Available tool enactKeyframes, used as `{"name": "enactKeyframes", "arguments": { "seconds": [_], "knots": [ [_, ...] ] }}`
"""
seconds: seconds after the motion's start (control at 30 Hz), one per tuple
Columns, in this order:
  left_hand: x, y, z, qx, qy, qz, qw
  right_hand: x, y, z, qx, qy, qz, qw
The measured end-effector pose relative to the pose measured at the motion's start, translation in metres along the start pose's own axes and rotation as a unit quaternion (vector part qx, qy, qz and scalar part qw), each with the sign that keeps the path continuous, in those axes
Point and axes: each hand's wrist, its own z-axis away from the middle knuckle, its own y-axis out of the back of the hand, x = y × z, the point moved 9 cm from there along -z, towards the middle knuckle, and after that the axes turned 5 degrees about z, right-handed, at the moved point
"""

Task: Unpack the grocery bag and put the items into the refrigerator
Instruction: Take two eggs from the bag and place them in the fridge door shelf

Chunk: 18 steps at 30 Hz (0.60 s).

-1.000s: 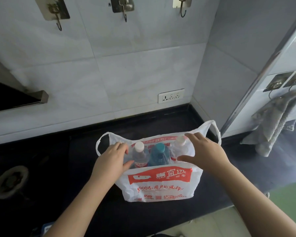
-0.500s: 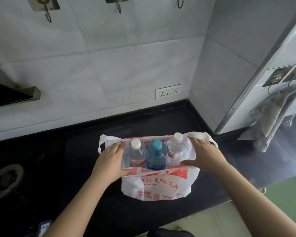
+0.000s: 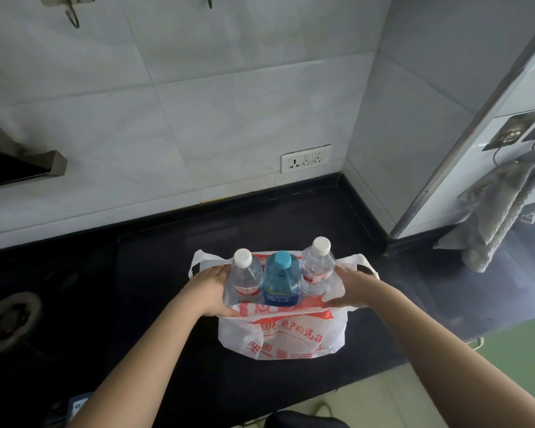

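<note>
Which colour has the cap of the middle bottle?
Light blue; the middle bottle's cap shows best in the head view.

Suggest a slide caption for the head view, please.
Both hands push a bag down around three bottles.

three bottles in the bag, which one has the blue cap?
The middle bottle: blue cap, blue-tinted body, blue label. The left bottle and the right bottle flanking it are clear, with white caps and red labels.
</note>
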Motion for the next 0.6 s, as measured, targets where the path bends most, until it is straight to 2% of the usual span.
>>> {"name": "enactKeyframes", "arguments": {
  "seconds": [0.17,0.27,0.33,0.5,0.6],
  "knots": [
    [0.007,-0.013,0.008,-0.007,-0.030,0.035,0.999,0.011,-0.015,0.002,0.014,0.004,0.018,1.000],
    [0.009,-0.020,0.018,0.028,-0.039,0.043,0.998,0.020,-0.025,0.006,0.049,-0.007,0.038,0.998],
    [0.007,-0.024,0.024,0.066,-0.049,0.027,0.996,0.022,-0.024,0.013,0.102,-0.007,0.065,0.993],
    [-0.009,-0.038,0.034,0.151,-0.062,-0.017,0.986,-0.004,-0.011,0.045,0.295,0.101,0.096,0.945],
    [-0.003,-0.036,0.045,0.215,-0.104,-0.049,0.970,-0.025,-0.021,0.053,0.308,0.196,0.099,0.926]
  ]
}}
